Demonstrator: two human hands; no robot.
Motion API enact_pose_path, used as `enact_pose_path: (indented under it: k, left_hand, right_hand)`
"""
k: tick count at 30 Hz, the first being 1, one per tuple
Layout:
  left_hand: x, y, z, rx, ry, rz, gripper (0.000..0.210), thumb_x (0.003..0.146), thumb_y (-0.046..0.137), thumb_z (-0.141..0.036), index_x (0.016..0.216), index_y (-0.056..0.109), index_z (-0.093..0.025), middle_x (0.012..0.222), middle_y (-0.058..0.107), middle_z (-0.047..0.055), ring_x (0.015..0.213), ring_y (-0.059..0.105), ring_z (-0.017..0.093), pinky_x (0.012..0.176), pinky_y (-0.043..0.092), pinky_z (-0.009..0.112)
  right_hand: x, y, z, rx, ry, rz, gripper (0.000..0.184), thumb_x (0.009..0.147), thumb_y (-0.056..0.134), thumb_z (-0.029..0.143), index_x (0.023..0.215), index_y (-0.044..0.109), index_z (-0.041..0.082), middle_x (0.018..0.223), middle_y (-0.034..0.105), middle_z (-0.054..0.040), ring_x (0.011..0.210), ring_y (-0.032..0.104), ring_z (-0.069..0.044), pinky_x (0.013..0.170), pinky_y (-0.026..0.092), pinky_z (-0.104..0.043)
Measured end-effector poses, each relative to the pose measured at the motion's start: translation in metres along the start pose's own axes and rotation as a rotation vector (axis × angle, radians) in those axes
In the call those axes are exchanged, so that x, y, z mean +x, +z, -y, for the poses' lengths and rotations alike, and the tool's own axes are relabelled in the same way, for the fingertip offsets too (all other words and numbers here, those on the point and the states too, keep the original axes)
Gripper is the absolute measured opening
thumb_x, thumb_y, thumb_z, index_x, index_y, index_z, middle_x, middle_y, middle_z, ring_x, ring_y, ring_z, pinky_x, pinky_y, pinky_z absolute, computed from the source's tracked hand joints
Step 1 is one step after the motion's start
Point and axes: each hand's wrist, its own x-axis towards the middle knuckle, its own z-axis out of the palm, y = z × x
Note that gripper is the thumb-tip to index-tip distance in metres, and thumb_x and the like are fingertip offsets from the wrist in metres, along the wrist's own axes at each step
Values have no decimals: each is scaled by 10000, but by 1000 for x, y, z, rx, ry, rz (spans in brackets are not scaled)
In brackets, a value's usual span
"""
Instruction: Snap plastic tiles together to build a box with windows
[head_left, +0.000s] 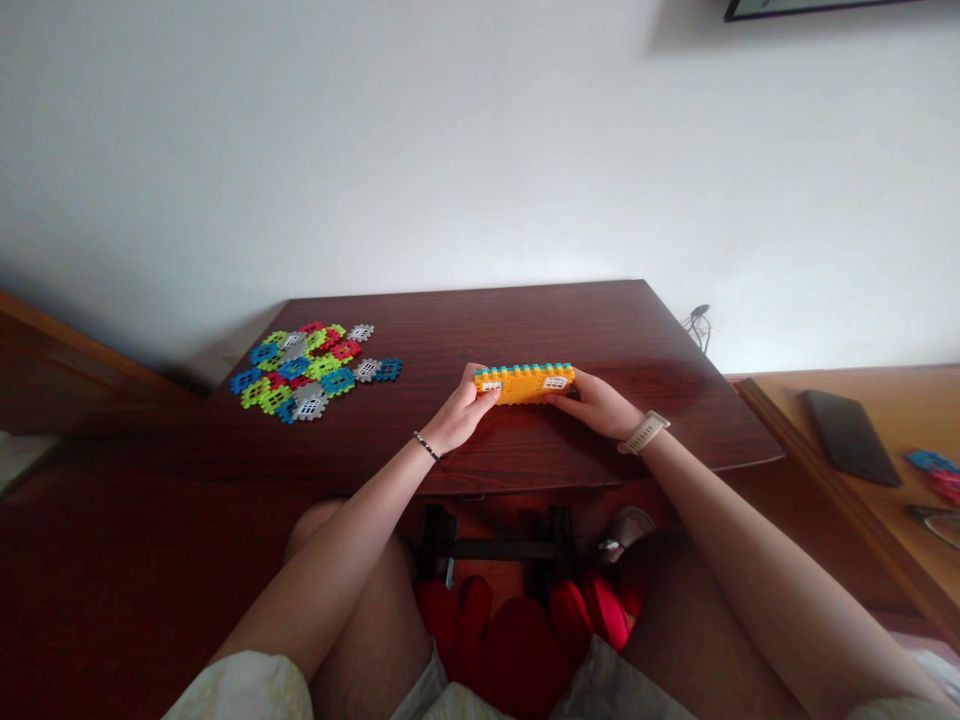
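Between my two hands is a long assembly of interlocking plastic building tiles (pixel 525 386), orange on the face toward me, with teal along its top edge and a white window at each end. My left hand (pixel 459 410) grips its left end, thumb on the front face. Its right end sits in my right hand (pixel 596 402), thumb low near the right window. The fingers behind the assembly are mostly hidden. It is held above the dark brown table (pixel 450 330). A pile of loose tiles (pixel 304 370) in green, blue, red and grey lies on the table's left side.
A lighter wooden surface (pixel 922 400) on the right carries a black flat device (pixel 849 436) and some blue and pink items (pixel 937 472). A black cable (pixel 699 325) hangs by the wall behind the table. Something red (pixel 525 640) lies between my legs.
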Motion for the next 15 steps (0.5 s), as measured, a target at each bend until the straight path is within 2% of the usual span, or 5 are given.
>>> enact_pose_path:
  k: [9,15]
  left_hand:
    - [0,-1,-1,11,3,10,290,1047,612,-458,1148,457,-236,1059,602,26,1016,624,220,1005,510,378]
    - [-1,0,-1,-26,-1,17,279,1045,616,-454,1136,466,-237,1088,611,39,1040,630,222,1024,511,380]
  right_hand:
    - [-2,-13,5,3,2,62,376,962,776,527,1218,773,252,1259,816,-90,1130,766,-356,1069,606,-553]
    - [-1,-6,-6,-97,-84,43,306,989,707,472,1220,729,273,1262,768,-115,1181,699,-377,1149,537,-631]
